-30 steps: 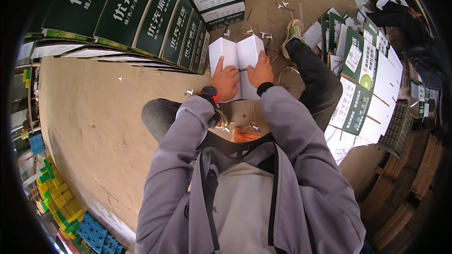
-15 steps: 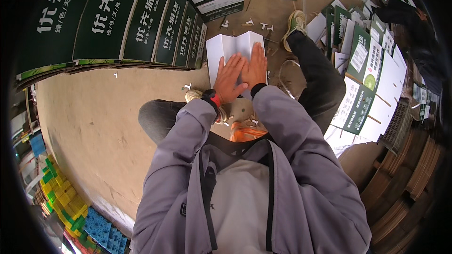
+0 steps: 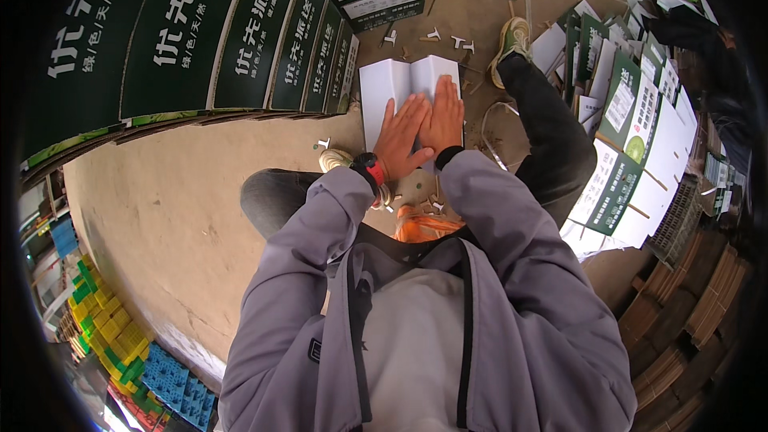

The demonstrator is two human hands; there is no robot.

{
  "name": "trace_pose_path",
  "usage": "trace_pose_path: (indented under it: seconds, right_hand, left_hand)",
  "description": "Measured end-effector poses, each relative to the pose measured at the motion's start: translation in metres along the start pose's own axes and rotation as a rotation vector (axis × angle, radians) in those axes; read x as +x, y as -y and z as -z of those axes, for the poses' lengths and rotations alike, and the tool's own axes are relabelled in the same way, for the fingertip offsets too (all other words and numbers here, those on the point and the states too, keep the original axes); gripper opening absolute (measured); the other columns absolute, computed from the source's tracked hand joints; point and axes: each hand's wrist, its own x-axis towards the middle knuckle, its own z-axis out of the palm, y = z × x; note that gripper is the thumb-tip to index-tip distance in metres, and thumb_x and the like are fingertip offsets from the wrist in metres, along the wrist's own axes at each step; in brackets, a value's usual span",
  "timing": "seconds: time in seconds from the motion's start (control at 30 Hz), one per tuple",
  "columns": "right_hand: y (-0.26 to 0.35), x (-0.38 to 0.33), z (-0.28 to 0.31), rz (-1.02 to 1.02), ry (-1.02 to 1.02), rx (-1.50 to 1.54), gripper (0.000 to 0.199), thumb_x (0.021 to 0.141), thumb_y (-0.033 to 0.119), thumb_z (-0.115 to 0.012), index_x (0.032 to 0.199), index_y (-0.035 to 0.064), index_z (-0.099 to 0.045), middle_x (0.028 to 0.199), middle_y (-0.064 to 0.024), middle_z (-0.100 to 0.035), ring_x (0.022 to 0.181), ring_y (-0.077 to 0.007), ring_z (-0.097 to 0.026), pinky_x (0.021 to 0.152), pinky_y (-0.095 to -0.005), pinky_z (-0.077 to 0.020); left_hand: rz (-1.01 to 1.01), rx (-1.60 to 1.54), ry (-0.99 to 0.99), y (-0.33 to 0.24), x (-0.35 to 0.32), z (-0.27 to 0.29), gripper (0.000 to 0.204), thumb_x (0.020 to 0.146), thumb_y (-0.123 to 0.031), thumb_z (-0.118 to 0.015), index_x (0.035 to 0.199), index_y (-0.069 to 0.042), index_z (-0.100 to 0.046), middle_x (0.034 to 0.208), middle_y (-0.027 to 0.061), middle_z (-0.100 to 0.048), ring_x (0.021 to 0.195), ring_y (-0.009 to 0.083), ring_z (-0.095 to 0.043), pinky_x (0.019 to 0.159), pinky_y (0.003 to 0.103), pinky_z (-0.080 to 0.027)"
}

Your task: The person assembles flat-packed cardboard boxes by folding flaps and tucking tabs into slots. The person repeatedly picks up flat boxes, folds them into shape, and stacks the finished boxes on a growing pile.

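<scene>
Pressing flat on white folded cardboard [image 3: 404,84]: left hand [image 3: 402,138], right hand [image 3: 442,118], fingers outstretched.

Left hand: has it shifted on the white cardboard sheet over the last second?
Yes. The left hand slid toward the sheet's centre fold, now lying flat beside the right hand on the white cardboard sheet.

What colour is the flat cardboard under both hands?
White cardboard sheet, seen best in the head view.

Even daylight, heavy fisheye bend

The floor [image 3: 176,200] is softly lit, shadows faint; the white card [image 3: 394,92] is brightest, without glare. Centre sharp, box [image 3: 200,32] edges curve, and the rim falls to black.
</scene>
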Motion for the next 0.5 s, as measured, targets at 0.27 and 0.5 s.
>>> trace_pose_path:
  seconds: [0.27, 0.5]
  right_hand:
    - [-0.03, -0.008, -0.033, 0.203, 0.114, -0.546, 0.072, 0.111, 0.045, -0.041, 0.175, 0.0168, -0.026, 0.183, -0.011, -0.019, 0.17, -0.037, -0.012, 0.134, -0.0605, -0.0066]
    - [-0.058, 0.024, 0.005, 0.048, -0.028, -0.213, 0.072, 0.105, 0.039, -0.055, 0.168, 0.0065, -0.039, 0.177, -0.0169, -0.033, 0.162, -0.0414, -0.03, 0.133, -0.0541, -0.0209]
  left_hand:
    - [-0.012, 0.019, -0.111, 0.024, 0.016, -0.046, 0.092, 0.105, -0.054, -0.055, 0.17, 0.004, -0.028, 0.178, 0.0307, -0.02, 0.166, 0.0466, -0.017, 0.134, 0.057, -0.012]
    - [0.325, 0.084, -0.42, 0.048, 0.012, -0.042, 0.081, 0.106, -0.05, -0.058, 0.167, 0.0, -0.039, 0.174, 0.0276, -0.033, 0.161, 0.0451, -0.03, 0.132, 0.054, -0.022]
